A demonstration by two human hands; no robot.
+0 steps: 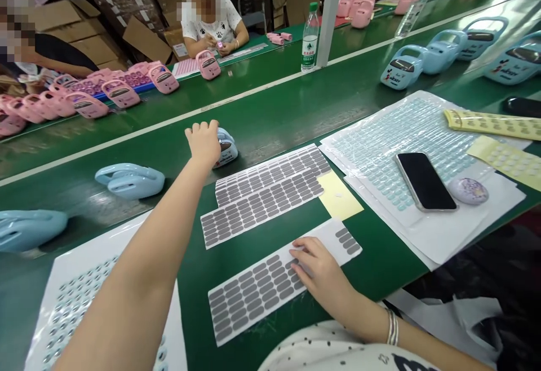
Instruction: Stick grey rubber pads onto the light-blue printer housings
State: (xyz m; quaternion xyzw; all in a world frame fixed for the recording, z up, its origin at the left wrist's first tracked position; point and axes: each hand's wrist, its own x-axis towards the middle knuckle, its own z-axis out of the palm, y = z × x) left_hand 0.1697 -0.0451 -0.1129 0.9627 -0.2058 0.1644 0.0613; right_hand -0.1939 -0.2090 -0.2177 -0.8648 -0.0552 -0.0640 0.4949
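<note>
My left hand (pixel 204 141) reaches forward and is closed over a light blue device (pixel 226 150) on the green conveyor belt (pixel 270 117). My right hand (pixel 318 268) rests on the nearest sheet of grey oval stickers (pixel 257 289), fingertips pressed onto the pads at its right part. Two more grey sticker sheets (pixel 266 190) lie just beyond it, with a yellow backing paper (pixel 339 196) beside them.
More light blue devices lie on the belt at left (pixel 130 180) and far right (pixel 439 51). Right of me sit pale blue sticker sheets (pixel 380 134), a black phone (pixel 425 181) and a small round case (pixel 468 190). Pink devices (pixel 120 92), a water bottle (pixel 310 37) and seated people are across the belt.
</note>
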